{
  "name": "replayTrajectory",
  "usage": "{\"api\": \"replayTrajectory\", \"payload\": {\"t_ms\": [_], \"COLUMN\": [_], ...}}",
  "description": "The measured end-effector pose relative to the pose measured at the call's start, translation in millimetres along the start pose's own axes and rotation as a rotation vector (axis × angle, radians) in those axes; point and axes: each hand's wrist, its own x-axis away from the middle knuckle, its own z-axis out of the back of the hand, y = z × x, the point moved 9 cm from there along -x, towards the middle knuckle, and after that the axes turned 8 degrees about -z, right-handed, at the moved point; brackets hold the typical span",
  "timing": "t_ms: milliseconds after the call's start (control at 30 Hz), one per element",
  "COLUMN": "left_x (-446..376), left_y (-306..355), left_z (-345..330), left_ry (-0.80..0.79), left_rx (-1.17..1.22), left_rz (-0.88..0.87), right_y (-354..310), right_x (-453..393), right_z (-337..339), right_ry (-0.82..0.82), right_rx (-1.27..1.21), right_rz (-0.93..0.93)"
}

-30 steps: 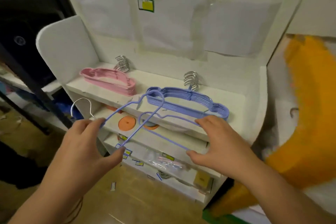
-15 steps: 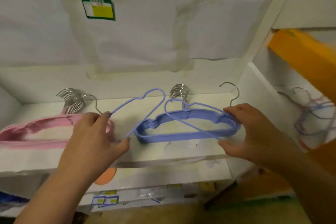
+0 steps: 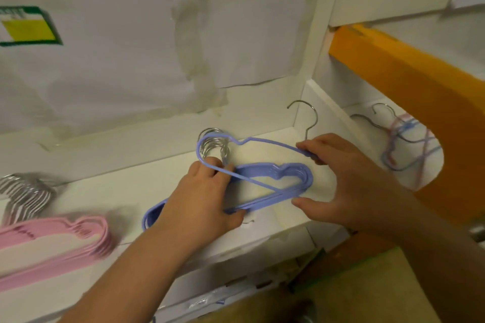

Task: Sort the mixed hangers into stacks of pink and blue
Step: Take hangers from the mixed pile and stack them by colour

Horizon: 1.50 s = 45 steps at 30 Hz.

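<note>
Your left hand (image 3: 202,199) has its fingers (image 3: 210,173) curled round the near bar of the loose blue hanger (image 3: 252,181), and your right hand (image 3: 349,181) pinches the far shoulder near the steel hook (image 3: 307,118), thumb spread toward the pile. So both hands are closed on that one hanger, which sits tilted right above the blue stack (image 3: 296,178) on the white shelf (image 3: 157,178). Thing to watch imo: the hook is pointing off to the far right while the stack's hooks (image 3: 214,144) bunch at the far left, so if you drop it like that it'll sit crooked, or the thin wire could snag those hooks and drag the pile. Coating looks smooth and slippery, frames skinny with notched shoulders. The pink stack (image 3: 65,241) sits near left, and a tangle of mixed hangers (image 3: 409,144) waits far right.
</note>
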Motion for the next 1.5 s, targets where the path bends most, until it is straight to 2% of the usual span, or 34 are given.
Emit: {"api": "replayTrajectory", "payload": {"t_ms": [433, 767, 933, 1167, 1500], "left_x": [1, 101, 139, 165, 175], "left_y": [-9, -95, -118, -118, -119], "left_z": [-4, 53, 61, 64, 61], "left_ry": [0.031, 0.190, 0.254, 0.291, 0.280], "left_rx": [-0.011, -0.074, -0.062, -0.024, 0.014], "left_rz": [0.010, 0.379, 0.473, 0.487, 0.424], "right_y": [8, -37, -54, -57, -51], "right_x": [-17, -46, -50, -49, -50], "right_z": [-6, -43, -88, -104, -104], "right_ry": [-0.068, -0.162, -0.269, -0.282, -0.315], "right_rx": [0.014, 0.108, 0.129, 0.284, 0.344], "right_rz": [0.044, 0.183, 0.261, 0.273, 0.126]}}
